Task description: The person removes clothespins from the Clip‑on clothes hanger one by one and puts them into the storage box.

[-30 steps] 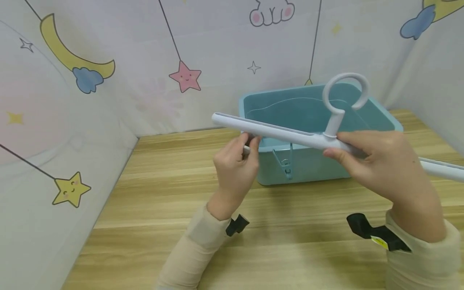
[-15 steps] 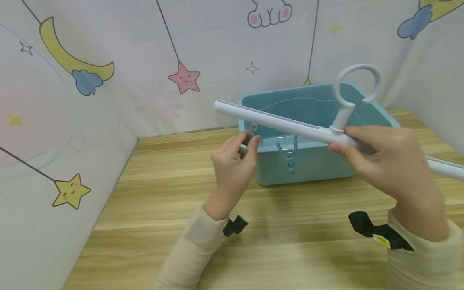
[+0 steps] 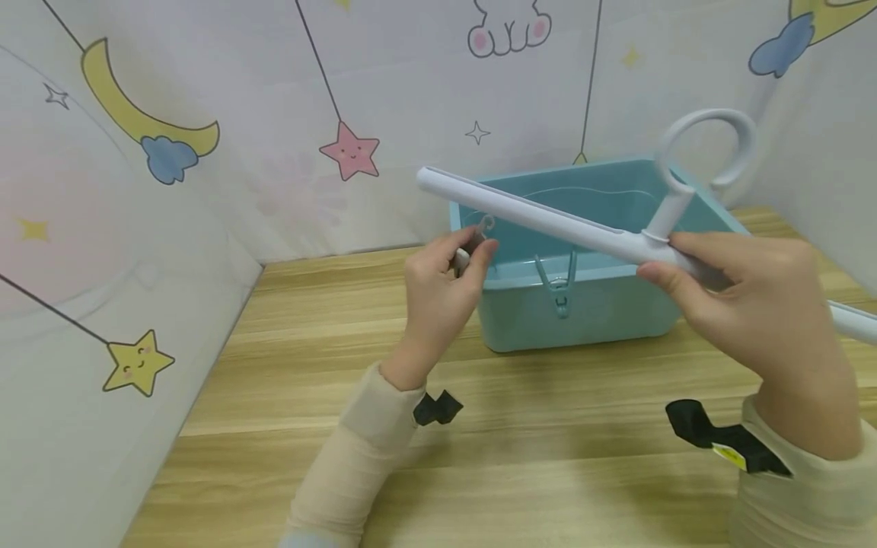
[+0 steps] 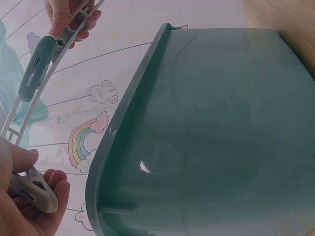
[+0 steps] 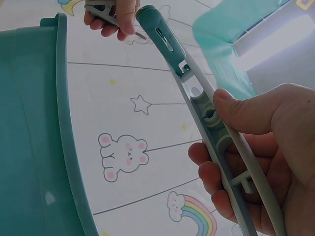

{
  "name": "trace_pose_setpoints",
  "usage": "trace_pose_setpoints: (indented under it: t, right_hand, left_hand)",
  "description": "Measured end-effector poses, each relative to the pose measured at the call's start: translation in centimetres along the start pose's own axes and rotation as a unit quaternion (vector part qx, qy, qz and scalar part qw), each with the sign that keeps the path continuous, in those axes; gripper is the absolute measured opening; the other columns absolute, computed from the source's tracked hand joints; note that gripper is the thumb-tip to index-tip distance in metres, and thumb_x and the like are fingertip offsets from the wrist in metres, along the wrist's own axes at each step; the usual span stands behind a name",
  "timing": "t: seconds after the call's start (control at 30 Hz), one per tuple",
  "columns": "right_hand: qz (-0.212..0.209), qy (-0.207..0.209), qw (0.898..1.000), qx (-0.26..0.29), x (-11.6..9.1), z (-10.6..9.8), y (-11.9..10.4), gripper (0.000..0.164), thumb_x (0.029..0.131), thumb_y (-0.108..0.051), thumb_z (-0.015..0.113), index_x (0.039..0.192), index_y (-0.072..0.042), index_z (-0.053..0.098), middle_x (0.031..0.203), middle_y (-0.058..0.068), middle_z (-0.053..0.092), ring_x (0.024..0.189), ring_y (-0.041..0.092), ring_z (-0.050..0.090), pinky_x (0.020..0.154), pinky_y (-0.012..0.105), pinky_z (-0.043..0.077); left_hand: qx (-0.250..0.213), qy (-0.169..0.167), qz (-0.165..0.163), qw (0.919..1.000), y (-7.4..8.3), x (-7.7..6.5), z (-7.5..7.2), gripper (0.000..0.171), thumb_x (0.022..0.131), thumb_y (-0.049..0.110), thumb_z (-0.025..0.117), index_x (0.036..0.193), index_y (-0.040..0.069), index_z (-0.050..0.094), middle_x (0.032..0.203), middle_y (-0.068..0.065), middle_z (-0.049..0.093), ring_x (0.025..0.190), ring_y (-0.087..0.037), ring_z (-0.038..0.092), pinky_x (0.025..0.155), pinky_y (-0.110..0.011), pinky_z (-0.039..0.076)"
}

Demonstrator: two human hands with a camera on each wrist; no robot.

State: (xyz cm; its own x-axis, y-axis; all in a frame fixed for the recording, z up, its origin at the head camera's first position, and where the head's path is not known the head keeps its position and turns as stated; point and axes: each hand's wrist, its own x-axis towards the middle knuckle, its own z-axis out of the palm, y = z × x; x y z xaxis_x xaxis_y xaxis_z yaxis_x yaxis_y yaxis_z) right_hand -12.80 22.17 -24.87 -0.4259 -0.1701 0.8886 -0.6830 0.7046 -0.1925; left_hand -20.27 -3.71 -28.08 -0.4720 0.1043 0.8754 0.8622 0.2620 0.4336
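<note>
My right hand (image 3: 760,312) grips a white plastic clothes hanger (image 3: 534,217) just beside its open ring hook (image 3: 712,118). The hanger's long slotted bar slants up to the left, held above the table. From it hangs a teal clothespin (image 3: 561,293), also visible against the bar in the right wrist view. Below the bar's left part, my left hand (image 3: 441,285) pinches a grey clothespin (image 4: 43,194) between thumb and fingers. A small curled hook (image 3: 487,222) on this clothespin points up, apart from the bar.
A teal rectangular basin (image 3: 582,323) stands on the wood-patterned table (image 3: 329,335) behind both hands, near the back wall. Pale cloth (image 3: 274,91) printed with stars and moons covers the walls. Black camera mounts (image 3: 437,409) sit on both wrists.
The hanger has moved right and its left end has risen, carrying the teal clothespin rightward. My left hand has risen slightly, and the grey clothespin's hook has come into view.
</note>
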Motion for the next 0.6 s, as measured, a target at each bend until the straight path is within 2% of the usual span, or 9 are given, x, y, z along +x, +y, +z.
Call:
trace_pose_setpoints:
  t: [0.17,0.3,0.47,0.6]
  right_hand:
    - [0.003,0.006,1.000,-0.001,0.0,-0.2,0.1,0.065,0.089,-0.058,0.059,0.075,0.005,0.071,0.054,0.001,0.051,0.054,-0.008,0.035,0.055,0.007,0.029]
    - [0.004,0.010,1.000,-0.005,-0.1,-0.4,0.1,0.065,0.088,-0.058,0.059,0.075,0.004,0.072,0.053,0.000,0.050,0.054,-0.008,0.034,0.055,0.007,0.028]
    - [0.004,0.002,1.000,-0.003,0.0,-0.4,0.1,0.064,0.088,-0.058,0.059,0.075,0.004,0.072,0.054,0.000,0.051,0.054,-0.008,0.036,0.055,0.007,0.029]
    - [0.005,-0.004,1.000,-0.004,0.1,-0.4,0.1,0.063,0.088,-0.058,0.059,0.075,0.003,0.071,0.053,-0.002,0.050,0.053,-0.007,0.034,0.054,0.007,0.028]
  left_hand:
    - [-0.017,-0.030,-0.054,0.9980,-0.5,0.5,0.4,0.015,0.086,0.003,0.071,0.093,-0.010,0.070,0.069,-0.012,0.061,0.054,-0.013,0.043,0.050,-0.019,0.033]
    - [-0.038,-0.052,-0.095,0.9933,-0.9,0.7,0.9,0.018,0.087,0.006,0.071,0.096,-0.010,0.070,0.068,-0.012,0.059,0.055,-0.014,0.041,0.051,-0.020,0.032]
    - [-0.075,-0.081,-0.151,0.9824,-1.5,0.9,1.3,0.018,0.089,0.007,0.069,0.099,-0.008,0.070,0.071,-0.015,0.064,0.053,-0.011,0.041,0.050,-0.020,0.032]
    - [-0.077,-0.106,-0.189,0.9732,-1.8,1.1,1.2,0.020,0.089,0.010,0.069,0.102,-0.005,0.071,0.077,-0.014,0.067,0.054,-0.008,0.039,0.050,-0.020,0.031]
